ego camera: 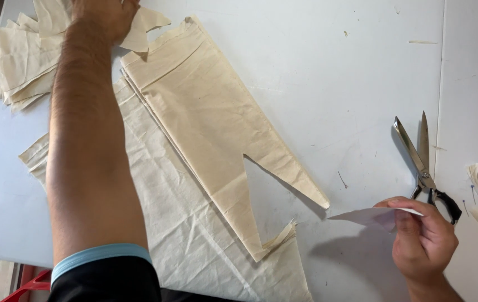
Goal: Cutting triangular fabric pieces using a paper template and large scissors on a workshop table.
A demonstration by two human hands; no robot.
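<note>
The right hand (423, 235) is pinching a white paper piece (376, 215) near the surface's (334, 72) near edge, just beside scissors (424, 162). The left hand (105, 17), fingers closed, is gripping a cream cloth scrap (144, 28) above the stack of cut pieces (21, 61) at the far left corner. Folded cream fabric (211, 123) is lying mid-surface.

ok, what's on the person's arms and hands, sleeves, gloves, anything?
Both hands are bare: no gloves, rings or watch visible. The left arm is bare and hairy from the wrist up to a dark short sleeve edged with a light blue band. The right hand shows only to the wrist, no sleeve in view.
</note>
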